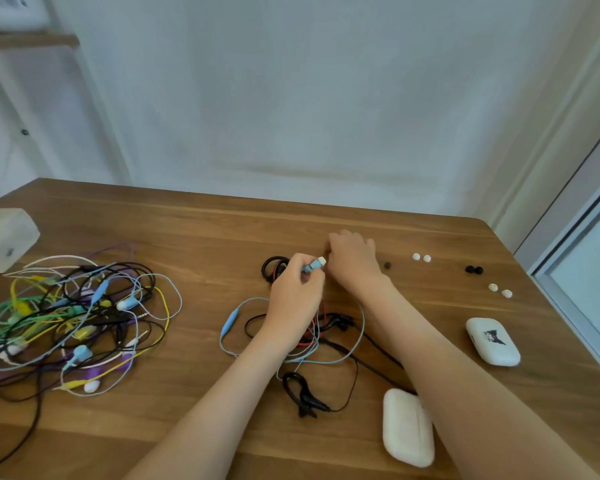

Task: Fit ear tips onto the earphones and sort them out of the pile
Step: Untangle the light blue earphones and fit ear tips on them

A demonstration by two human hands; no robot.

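Observation:
My left hand [297, 292] pinches a light-blue earbud [311, 266] with a white ear tip [322, 260] at its end. My right hand [352, 263] is curled just right of the tip, fingers touching it. The earbud's blue cable [361, 323] loops under both forearms over black and red earphones [333, 322]. A tangled pile of coloured earphones [73, 320] lies at the left. Loose ear tips lie at the right: a white pair [421, 258], a black pair [474, 270], another white pair [499, 290], and one dark tip [387, 265].
A wooden table [205, 230] carries everything. Two white earbud cases lie near my right forearm, one plain [407, 426] and one with a black logo [492, 341]. A translucent box [4, 239] stands at the far left. A black ear-hook earphone [303, 396] lies near the front.

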